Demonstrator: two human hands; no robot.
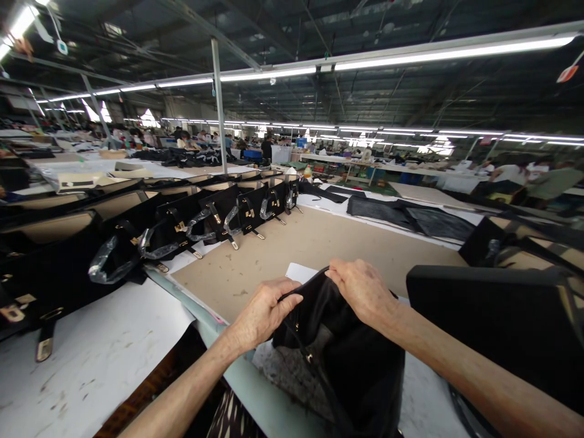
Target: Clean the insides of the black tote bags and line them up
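Observation:
My left hand [267, 310] pinches the upper edge of a black fabric bag piece [351, 365] between thumb and fingers. Farther along that same edge, my right hand [365, 292] grips it with the fingers curled over. The piece hangs down between my hands toward me, its lower part folded and dark. Small gold-coloured metal parts [309, 358] show along a strip on its left side. A white sheet [298, 272] lies just behind the edge I hold.
Rows of black handbags [182, 222] with plastic-wrapped handles stand at the left. A large black bag [493, 328] is close on my right. Beige board [319, 237] covers the table ahead, with flat black pieces [410, 216] behind it. Other people work far back.

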